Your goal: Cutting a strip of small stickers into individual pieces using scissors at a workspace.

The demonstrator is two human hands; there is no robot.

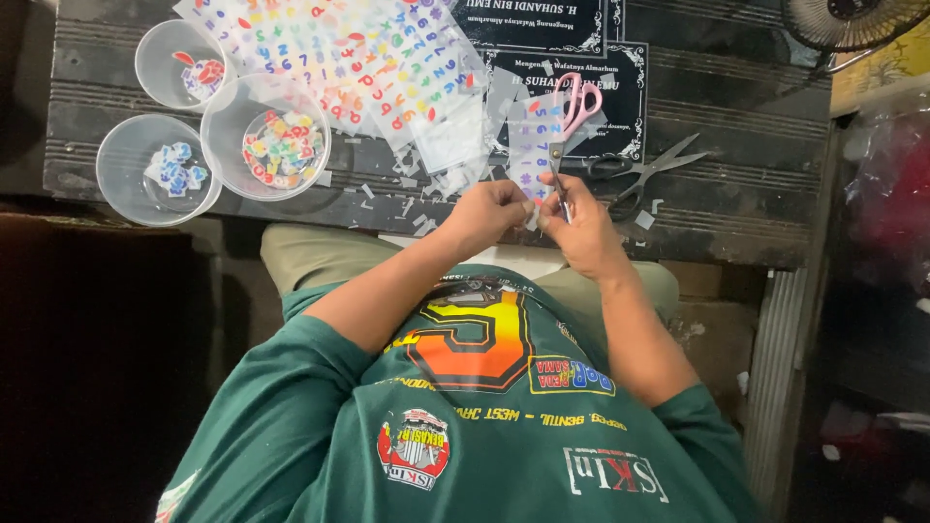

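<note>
On the dark table (736, 208), three cups (266, 140) and two scissors (573, 116).

Dark slatted wooden table (736, 208), black fan (852, 19) top right, dim floor, corrugated metal panel (785, 378)

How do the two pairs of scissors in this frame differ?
The pink-handled scissors are in use, while the dark-handled scissors lie untouched on the dark table. The pink pair is gripped in the right hand, blades at a clear sticker strip that the left hand steadies. The dark pair lies open, with long metal blades, and looks larger. Both lie among clear offcuts.
</note>
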